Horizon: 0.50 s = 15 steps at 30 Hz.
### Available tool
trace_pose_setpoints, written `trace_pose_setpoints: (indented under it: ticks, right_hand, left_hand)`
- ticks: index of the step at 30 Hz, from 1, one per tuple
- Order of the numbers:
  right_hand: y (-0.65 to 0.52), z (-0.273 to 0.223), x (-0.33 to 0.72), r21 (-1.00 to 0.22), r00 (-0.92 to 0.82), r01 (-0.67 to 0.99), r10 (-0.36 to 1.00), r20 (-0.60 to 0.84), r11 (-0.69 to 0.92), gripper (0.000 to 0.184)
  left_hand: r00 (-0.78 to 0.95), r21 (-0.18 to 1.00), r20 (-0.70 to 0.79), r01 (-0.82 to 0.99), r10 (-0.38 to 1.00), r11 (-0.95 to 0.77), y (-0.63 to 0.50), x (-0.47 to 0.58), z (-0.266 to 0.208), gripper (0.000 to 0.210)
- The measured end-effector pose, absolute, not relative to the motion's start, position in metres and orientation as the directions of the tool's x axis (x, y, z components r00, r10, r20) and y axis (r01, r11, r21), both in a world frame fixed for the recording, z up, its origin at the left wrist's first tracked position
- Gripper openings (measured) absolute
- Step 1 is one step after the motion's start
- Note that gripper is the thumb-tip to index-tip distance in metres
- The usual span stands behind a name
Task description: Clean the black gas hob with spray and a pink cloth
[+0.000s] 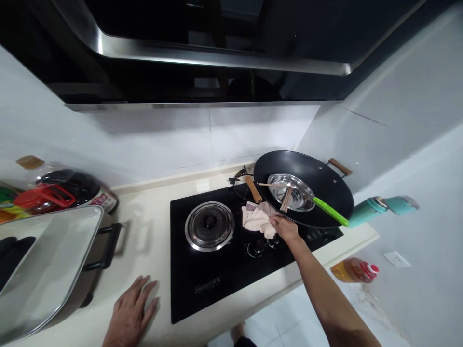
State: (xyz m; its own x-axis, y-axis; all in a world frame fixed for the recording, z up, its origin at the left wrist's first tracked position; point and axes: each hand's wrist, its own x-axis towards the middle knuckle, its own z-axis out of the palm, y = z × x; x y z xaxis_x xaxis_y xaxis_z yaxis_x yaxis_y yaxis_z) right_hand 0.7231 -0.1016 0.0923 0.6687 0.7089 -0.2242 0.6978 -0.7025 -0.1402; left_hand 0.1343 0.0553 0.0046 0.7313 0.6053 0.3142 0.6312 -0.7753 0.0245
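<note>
My right hand point(285, 227) grips a pale pink cloth point(256, 219) on the black glass gas stove point(206, 270), just in front of the wok. The black wok point(304, 161) tilts on the right burner, with a metal bowl point(306, 203), wooden chopsticks point(287, 198) and a green-handled utensil point(330, 211) in it. My left hand point(132, 308) lies on the white counter with its fingers spread, holding nothing. Between the hands is the bare left burner point(210, 225), and the stove knobs point(257, 246) sit below the cloth.
At the left stands a rectangular electric pan point(97, 236) with a black handle. Behind it are a dark bottle point(81, 185) and a red-lidded container point(45, 198). A teal bottle point(367, 212) stands right of the wok; an oil bottle point(350, 270) is lower right. A range hood point(202, 86) hangs overhead.
</note>
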Motion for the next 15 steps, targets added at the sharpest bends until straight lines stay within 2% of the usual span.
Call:
trace_pose_setpoints:
  ticks: [8, 12, 15]
  right_hand:
    - [-0.137, 0.073, 0.749, -0.105, 0.726, 0.658, 0.665, -0.178, -0.746, 0.035]
    - [-0.192, 0.073, 0.775, -0.064, 0.808, 0.57, 0.573, -0.136, -0.819, 0.033]
    - [-0.227, 0.078, 0.799, -0.019, 0.884, 0.467, 0.467, -0.017, -0.884, 0.036]
  left_hand:
    - [0.735, 0.024, 0.307, 0.629, 0.604, -0.777, 0.055, 0.132, 0.004, 0.048]
    - [0.729, 0.039, 0.3, 0.635, 0.615, -0.772, 0.054, 0.133, 0.005, 0.047]
    - [0.726, 0.051, 0.295, 0.638, 0.621, -0.769, 0.054, 0.134, 0.006, 0.049]
